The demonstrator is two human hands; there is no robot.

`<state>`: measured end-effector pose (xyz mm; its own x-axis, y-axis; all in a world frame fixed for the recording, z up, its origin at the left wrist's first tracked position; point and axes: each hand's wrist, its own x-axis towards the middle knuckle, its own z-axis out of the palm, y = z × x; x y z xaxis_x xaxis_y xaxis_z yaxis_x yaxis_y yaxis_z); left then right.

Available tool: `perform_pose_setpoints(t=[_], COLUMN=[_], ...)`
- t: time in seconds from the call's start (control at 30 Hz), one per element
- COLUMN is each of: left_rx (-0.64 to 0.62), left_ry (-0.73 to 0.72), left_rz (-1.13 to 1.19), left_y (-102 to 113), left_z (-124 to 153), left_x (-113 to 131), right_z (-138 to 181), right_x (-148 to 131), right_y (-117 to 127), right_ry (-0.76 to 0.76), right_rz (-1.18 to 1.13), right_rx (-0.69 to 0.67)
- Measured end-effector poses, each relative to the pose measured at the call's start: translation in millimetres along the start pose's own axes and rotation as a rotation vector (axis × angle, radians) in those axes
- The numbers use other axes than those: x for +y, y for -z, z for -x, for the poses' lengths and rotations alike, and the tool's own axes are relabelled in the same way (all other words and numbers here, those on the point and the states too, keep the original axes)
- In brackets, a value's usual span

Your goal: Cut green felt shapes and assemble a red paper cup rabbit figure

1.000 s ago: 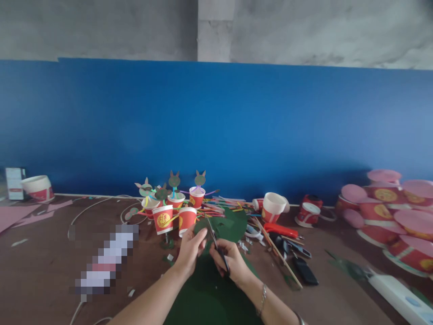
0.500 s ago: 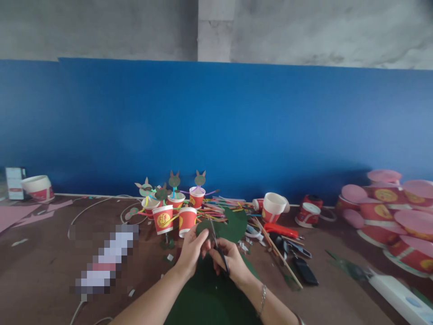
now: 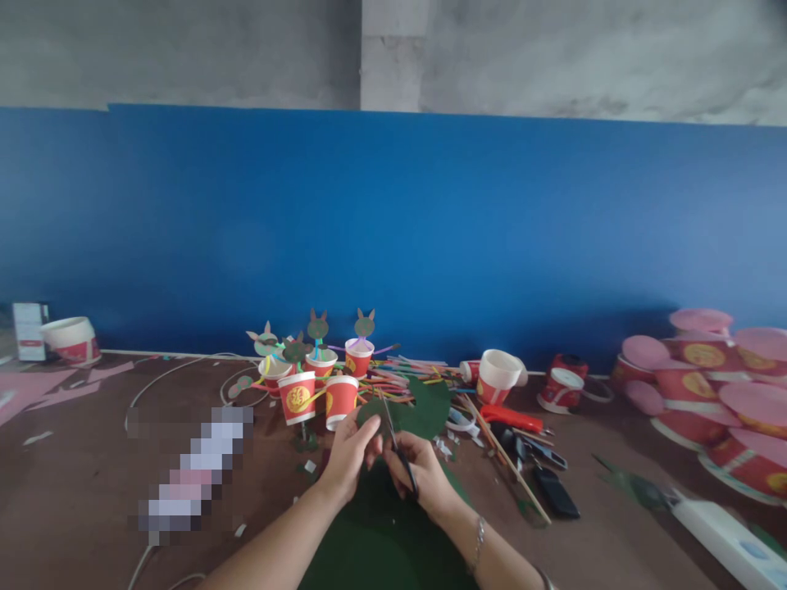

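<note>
My left hand (image 3: 348, 455) pinches a dark green paper piece (image 3: 413, 410) at its near edge, holding it up over the brown table (image 3: 86, 492). My right hand (image 3: 418, 474) grips black scissors (image 3: 395, 442), whose blades point up into the green paper beside my left fingers. A larger dark green sheet (image 3: 375, 541) lies under both wrists.
Red paper cups (image 3: 296, 397) with green animal heads on sticks stand just behind my hands, next to a heap of coloured sticks (image 3: 393, 378). A white cup (image 3: 495, 374), red cutter (image 3: 510, 419) and black tools lie right. Pink-lidded red cups (image 3: 707, 369) crowd the far right. A white power strip (image 3: 725, 537) lies near right.
The scissors and both hands have shifted very slightly; the green paper has turned a little in my left fingers. Everything else on the table stays put.
</note>
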<state>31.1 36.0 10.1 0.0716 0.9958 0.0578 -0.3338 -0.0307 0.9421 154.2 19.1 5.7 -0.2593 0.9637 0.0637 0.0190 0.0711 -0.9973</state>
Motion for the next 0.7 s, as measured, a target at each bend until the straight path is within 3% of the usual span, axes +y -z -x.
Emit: perform_pose_setpoints(t=[0.7], left_rx=[0.036], left_ry=[-0.015], left_rz=[0.028], left_y=[4.2], left_z=[-4.0], left_x=[-6.7], right_z=[-1.3], right_x=[1.6], right_y=[-0.3], right_ry=[0.000], right_rz=[0.028], right_rx=[0.003])
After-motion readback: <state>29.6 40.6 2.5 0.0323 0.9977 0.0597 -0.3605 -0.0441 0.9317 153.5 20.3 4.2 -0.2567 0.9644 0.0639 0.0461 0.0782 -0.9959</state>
